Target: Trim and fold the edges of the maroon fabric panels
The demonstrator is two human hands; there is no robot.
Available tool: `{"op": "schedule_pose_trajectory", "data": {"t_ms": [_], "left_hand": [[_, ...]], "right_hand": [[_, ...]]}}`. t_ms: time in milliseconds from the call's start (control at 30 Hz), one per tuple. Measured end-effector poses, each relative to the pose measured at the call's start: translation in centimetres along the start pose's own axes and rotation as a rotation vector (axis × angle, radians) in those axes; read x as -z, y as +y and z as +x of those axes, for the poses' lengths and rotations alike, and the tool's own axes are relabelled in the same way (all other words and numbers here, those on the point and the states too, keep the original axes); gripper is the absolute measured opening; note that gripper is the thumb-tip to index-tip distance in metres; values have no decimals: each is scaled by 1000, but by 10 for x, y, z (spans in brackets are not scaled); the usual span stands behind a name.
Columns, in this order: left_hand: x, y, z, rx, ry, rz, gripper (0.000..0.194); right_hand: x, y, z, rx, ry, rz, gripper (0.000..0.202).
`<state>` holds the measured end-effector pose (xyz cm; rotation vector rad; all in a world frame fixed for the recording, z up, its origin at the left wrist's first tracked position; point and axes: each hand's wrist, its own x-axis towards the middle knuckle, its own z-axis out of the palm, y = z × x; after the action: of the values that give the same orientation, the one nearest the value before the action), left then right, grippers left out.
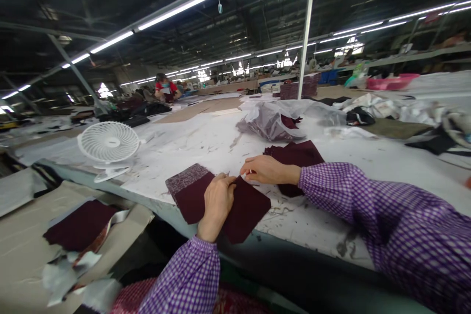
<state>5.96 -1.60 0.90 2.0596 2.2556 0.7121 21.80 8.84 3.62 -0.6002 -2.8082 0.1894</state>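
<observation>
My left hand [218,201] is closed on the upper corner of a maroon fabric piece [247,210], thumb on top. That piece reaches over the front edge of the table. My right hand [265,169] hovers just beyond the same corner with its fingers curled together; whether anything is pinched there I cannot make out. Left of my left hand lies another maroon piece [191,201] with a speckled grey-purple band [189,179] along its far side. Partly hidden under my right forearm is a pile of maroon pieces [303,153].
A small white fan [109,142] stands on the white table [176,142] at the left. Behind the pile sits a clear plastic bag [265,120]. Paper-covered board [22,255] at lower left bears maroon cloth [81,225] and scraps. Far back is a person in red [167,89].
</observation>
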Motion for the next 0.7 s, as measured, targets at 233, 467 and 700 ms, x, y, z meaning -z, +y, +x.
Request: {"op": "schedule_pose_trajectory", "data": {"t_ms": [233, 467, 700], "left_hand": [[0, 1, 0, -70, -26, 162, 31], [-4, -2, -3, -171, 10, 147, 31], [-5, -4, -3, -252, 30, 135, 32]], "right_hand": [[-9, 7, -3, 103, -34, -61, 21], [-6, 6, -2, 37, -33, 13, 17], [-3, 4, -1, 25, -71, 3, 17]]}}
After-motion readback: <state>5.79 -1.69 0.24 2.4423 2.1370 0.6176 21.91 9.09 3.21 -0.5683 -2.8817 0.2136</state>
